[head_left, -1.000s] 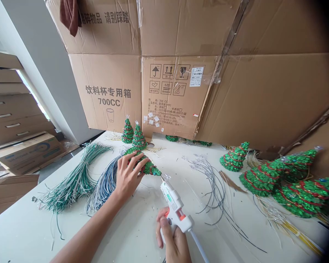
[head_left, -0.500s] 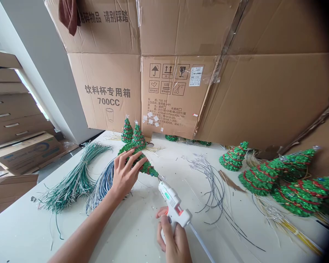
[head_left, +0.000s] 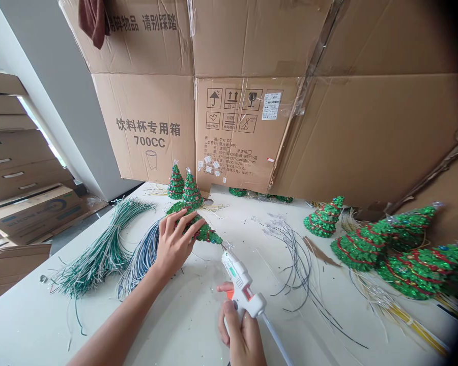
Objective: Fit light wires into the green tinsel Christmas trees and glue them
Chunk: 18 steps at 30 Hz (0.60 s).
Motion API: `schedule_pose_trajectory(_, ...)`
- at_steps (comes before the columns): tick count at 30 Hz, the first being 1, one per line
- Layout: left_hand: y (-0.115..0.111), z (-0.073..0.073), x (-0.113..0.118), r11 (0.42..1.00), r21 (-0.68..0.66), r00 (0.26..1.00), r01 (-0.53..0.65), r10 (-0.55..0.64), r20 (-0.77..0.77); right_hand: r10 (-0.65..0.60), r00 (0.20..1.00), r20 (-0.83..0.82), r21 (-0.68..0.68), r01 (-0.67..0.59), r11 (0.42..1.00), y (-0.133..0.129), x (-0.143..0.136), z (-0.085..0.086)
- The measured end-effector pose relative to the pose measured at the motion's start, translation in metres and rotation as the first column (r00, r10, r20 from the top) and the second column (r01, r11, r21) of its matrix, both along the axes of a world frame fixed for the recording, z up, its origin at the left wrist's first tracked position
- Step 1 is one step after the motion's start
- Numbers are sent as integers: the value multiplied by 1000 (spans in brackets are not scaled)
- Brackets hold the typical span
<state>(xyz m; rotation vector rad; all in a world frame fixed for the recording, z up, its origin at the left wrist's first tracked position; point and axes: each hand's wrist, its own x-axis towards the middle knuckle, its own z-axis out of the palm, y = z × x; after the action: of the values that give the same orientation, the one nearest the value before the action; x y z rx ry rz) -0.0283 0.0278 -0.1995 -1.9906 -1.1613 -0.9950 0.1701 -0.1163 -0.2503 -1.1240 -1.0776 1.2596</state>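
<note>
My left hand [head_left: 177,239] is wrapped over a green tinsel tree [head_left: 208,234] that lies on its side, its tip pointing right. In my right hand [head_left: 238,325] is a white glue gun [head_left: 241,282], held by its handle, with a glue stick coming out of its back end. The gun's nozzle is at the tip of the tree; whether they touch is hard to tell. My index finger is by the orange trigger. Two small upright trees [head_left: 192,190] stand just behind my left hand.
Bundles of green wires [head_left: 107,249] and blue wires [head_left: 141,262] lie left on the white table [head_left: 168,325]. Star-tipped wires [head_left: 301,264] spread right of the gun. Several trees [head_left: 362,248] lie farther right. Cardboard [head_left: 236,127] stands behind.
The forefinger of my right hand has shifted slightly at the trigger, and the glue gun's tip sits marginally more to the right. My left hand keeps its hold on the tree.
</note>
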Motion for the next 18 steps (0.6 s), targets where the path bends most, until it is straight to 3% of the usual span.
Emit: schedule_pose_trajectory(18, -4, -8, 11, 999, -42, 1000, 13, -13, 4, -137, 990, 40, 50, 135, 990, 3, -1, -6)
